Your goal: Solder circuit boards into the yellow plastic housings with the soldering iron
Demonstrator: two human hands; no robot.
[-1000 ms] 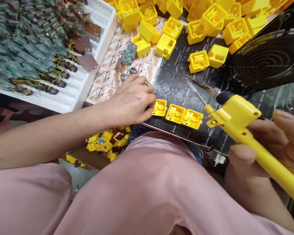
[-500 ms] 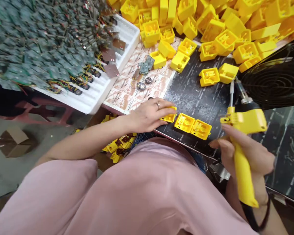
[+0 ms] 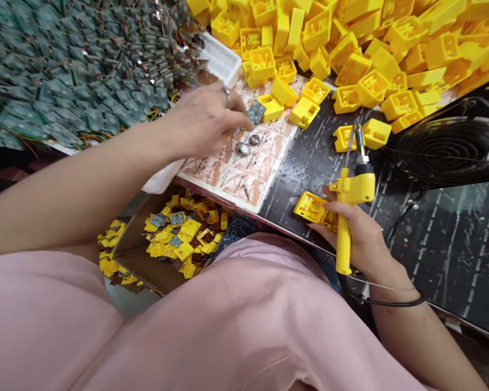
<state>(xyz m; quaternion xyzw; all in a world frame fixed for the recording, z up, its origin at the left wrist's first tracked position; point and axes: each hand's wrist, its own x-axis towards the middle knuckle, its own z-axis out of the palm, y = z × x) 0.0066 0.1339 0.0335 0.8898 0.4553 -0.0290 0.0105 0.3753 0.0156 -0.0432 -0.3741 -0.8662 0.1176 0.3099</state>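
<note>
My left hand (image 3: 212,117) reaches over the patterned sheet, fingers bent and close together beside a small grey panel piece (image 3: 256,112). What the fingertips hold, if anything, is hidden. Just below them lie two small round parts, one silvery (image 3: 243,148) and one dark (image 3: 255,140). My right hand (image 3: 361,233) is closed around a yellow soldering gun (image 3: 344,244), its metal tip pointing away from me. The thumb and fingers of that hand also touch an opened yellow case (image 3: 309,207) on the black bench, covering part of its right half.
Grey panels with wires (image 3: 85,70) cover the left side, on a white foam tray (image 3: 222,57). Many yellow housings (image 3: 352,68) are heaped at the back. A black fan (image 3: 452,144) stands at right. Below the bench edge, a cardboard box (image 3: 136,255) holds yellow pieces.
My left hand has left the yellow piece at the bench edge and moved up-left to the grey panel piece. That yellow piece is gone from the bench. My right hand came left to the open case.
</note>
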